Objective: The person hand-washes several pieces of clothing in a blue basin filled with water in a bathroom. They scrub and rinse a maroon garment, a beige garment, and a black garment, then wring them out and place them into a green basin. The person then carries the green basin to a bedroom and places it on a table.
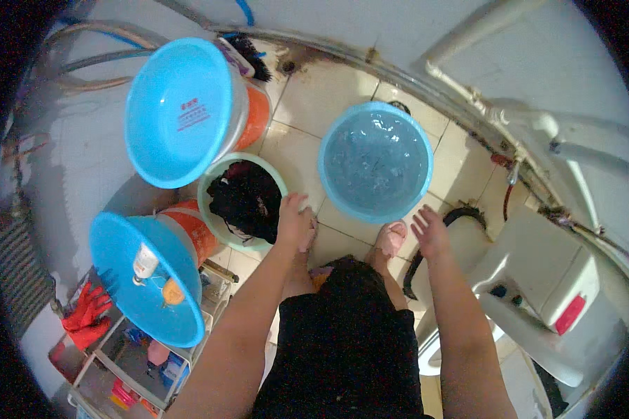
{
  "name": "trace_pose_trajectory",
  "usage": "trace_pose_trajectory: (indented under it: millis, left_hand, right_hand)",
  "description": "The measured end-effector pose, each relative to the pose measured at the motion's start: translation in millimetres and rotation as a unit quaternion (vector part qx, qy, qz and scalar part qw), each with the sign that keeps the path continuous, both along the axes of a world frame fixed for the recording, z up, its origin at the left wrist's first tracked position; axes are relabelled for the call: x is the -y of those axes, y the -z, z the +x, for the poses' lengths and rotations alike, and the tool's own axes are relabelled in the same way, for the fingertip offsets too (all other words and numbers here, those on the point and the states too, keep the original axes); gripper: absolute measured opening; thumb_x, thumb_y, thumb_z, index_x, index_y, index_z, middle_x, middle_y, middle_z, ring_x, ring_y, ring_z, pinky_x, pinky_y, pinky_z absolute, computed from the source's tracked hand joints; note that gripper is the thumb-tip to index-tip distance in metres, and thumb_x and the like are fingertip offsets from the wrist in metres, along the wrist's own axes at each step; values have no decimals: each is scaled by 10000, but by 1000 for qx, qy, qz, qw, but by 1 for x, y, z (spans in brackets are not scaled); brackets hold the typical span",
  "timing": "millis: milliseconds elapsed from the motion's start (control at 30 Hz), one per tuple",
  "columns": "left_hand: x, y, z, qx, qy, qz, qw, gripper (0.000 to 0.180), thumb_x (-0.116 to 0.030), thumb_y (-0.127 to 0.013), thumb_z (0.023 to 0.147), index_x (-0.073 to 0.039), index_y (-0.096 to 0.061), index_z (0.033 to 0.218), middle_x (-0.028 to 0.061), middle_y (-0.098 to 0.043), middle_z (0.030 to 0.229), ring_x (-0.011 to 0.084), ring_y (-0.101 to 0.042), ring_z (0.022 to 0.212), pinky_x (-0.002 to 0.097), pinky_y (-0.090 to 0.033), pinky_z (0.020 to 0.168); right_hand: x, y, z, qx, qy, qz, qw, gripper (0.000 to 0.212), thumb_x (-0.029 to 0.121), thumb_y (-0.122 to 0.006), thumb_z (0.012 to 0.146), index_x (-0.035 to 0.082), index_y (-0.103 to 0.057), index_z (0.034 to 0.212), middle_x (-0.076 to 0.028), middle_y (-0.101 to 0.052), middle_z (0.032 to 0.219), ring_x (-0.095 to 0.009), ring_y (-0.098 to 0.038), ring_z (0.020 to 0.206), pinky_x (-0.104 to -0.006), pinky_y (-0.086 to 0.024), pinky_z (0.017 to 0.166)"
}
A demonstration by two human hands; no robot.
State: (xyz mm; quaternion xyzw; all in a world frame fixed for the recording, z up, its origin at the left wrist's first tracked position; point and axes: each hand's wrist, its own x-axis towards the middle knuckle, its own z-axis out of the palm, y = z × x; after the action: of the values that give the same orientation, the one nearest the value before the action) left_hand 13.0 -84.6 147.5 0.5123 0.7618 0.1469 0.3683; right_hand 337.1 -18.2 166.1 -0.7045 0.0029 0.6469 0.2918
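Both my hands hang in the air, apart from the basins. My left hand (293, 218) is beside the right edge of a pale green basin (203, 195), its fingers loosely stretched and holding nothing. A heap of dark cloth (248, 202) fills that basin. My right hand (429, 229) is spread near the lower right side of a light blue basin (379, 216), with nothing in it. Clear water (376, 164) with glints on its surface stands in this blue basin on the tiled floor.
A larger blue basin (161, 91) rests atop an orange bucket (258, 115). Another blue basin (115, 244) holds a white bottle (145, 262) and an orange round thing (172, 292). Red gloves (85, 320) hang by a rack (129, 370). White ceramic fixtures (528, 255) stand right; pipes (461, 87) line the wall.
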Motion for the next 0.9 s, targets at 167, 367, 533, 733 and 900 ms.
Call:
trace_pose_trajectory:
  millis: [167,367,533,733,900]
  left_hand:
    - [-70,85,3,16,-23,-73,997,466,-185,-563,821,-18,-404,1226,231,-427,1214,375,-454,1101,422,-381,923]
    - [-128,179,3,9,-57,-76,995,554,-308,-604,814,38,-404,1198,219,-500,1134,323,-501,1057,404,-422,871]
    - [-155,182,27,297,-347,-66,887,495,-353,-603,828,24,-468,1118,126,-563,995,219,-555,900,357,-470,767]
    - [-132,185,25,385,-399,-84,828,387,-306,-586,852,3,-500,1068,98,-571,965,208,-551,884,348,-474,751]
    - [-121,113,18,394,-391,-121,823,345,-285,-557,875,-2,-500,1065,82,-577,961,194,-555,876,332,-468,763]
  right_hand:
    - [4,70,25,69,3,-39,997,597,240,-557,837,83,-285,1344,-101,-340,1328,-277,-329,1226,-413,-290,1001]
    - [-5,159,43,97,-61,-10,993,649,374,-531,837,99,-269,1364,-114,-362,1343,-261,-318,1240,-447,-266,972]
    - [-44,174,47,-56,91,-11,994,508,449,-431,895,105,-418,1268,-65,-427,1306,-231,-335,1226,-498,-260,953]
    - [-49,144,19,-87,256,-12,963,364,306,-415,930,32,-491,1157,-110,-505,1209,-268,-474,1086,-412,-355,966]
    - [-19,87,17,-86,286,-24,954,368,259,-425,928,-7,-470,1179,-136,-495,1237,-269,-460,1134,-418,-335,996]
